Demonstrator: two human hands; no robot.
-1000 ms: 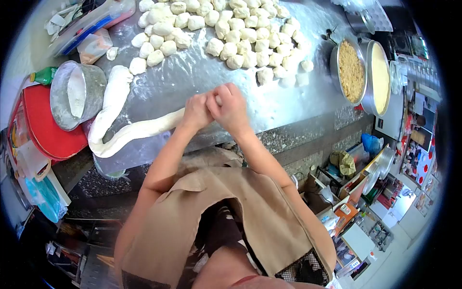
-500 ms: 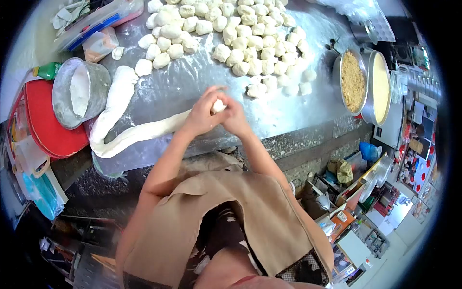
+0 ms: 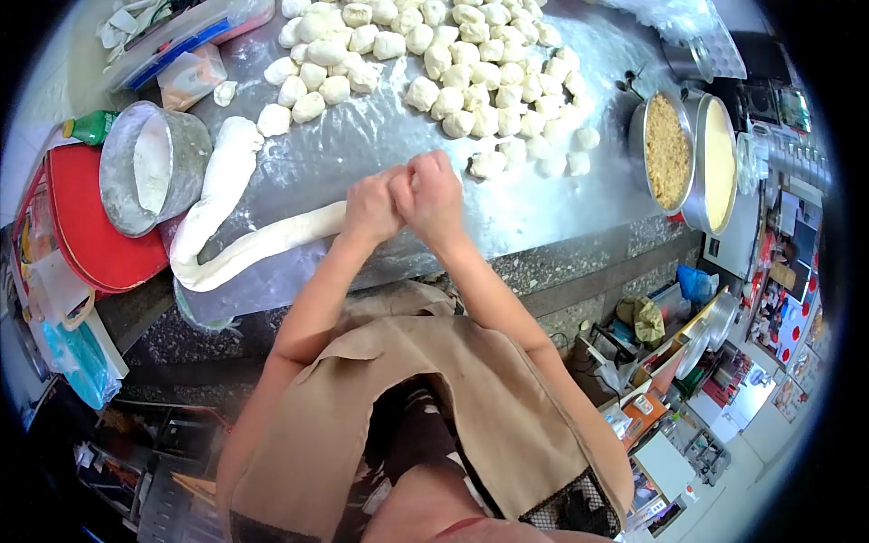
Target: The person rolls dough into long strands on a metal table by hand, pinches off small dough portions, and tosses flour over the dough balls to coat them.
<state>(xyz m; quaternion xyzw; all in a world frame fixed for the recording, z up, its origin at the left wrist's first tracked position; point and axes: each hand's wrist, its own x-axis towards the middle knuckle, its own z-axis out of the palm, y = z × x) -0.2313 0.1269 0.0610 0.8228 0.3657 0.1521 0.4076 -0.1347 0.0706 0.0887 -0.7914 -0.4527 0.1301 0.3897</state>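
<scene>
A long rope of white dough (image 3: 276,237) lies bent on the metal table, its thick end at the upper left. The rope's other end runs into my left hand (image 3: 373,206), which is closed around it. My right hand (image 3: 430,196) is closed as well and pressed against the left, at the tip of the rope. The fingers hide the dough between the two hands. Beyond them, many small dough lumps (image 3: 484,95) cover the far side of the table, some in a pile at the upper left (image 3: 326,50).
A metal pot with white flour (image 3: 186,172) stands at the left beside a red lid-like object (image 3: 95,235). At the right edge are a pan of brown crumbly filling (image 3: 666,154) and a pan of pale yellow content (image 3: 719,167). Boxes and shelves crowd the lower right.
My hands have closed tighter together, and the right has turned over with its knuckles up. The white dough end seen between them is now covered. The view has shifted slightly.
</scene>
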